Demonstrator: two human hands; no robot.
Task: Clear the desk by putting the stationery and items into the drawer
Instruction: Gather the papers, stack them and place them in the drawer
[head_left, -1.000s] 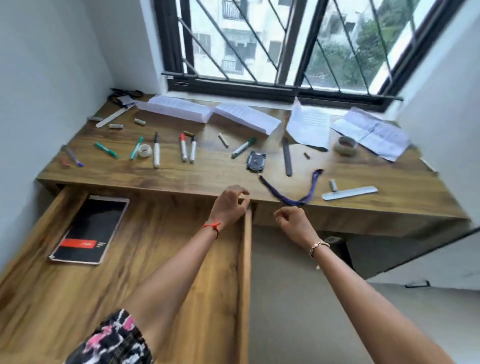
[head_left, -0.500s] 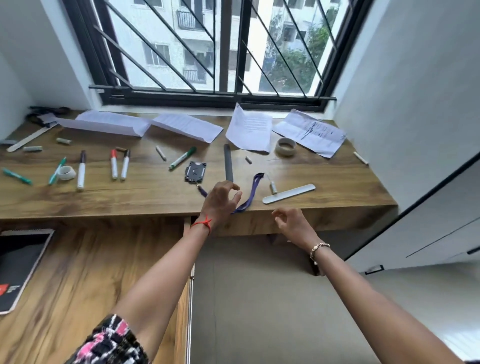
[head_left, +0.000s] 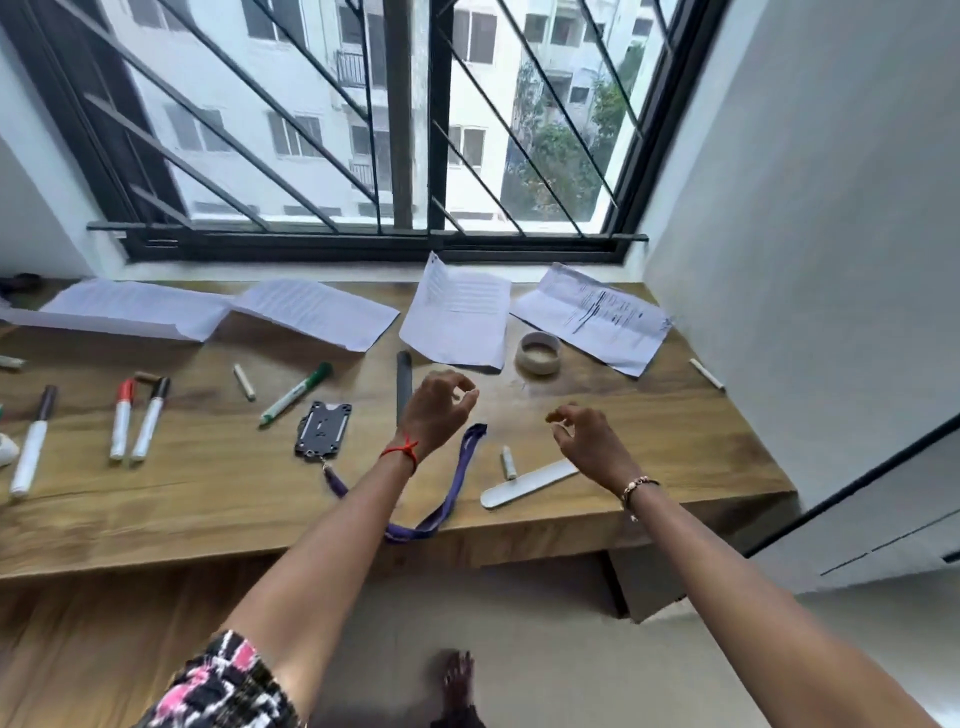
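Hands hang over the desk (head_left: 675, 415) in the middle of the frame: left hand (head_left: 434, 408) and right hand (head_left: 587, 441), fingers curled loosely apart, holding nothing, above the purple strap (head_left: 462, 467).

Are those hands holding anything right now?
No. The left hand and right hand hover open above the desk, nothing in either grip.

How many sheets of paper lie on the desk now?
4, all along the window side: far-left sheet, next sheet, middle sheet and right sheet. More may lie beyond the left edge.
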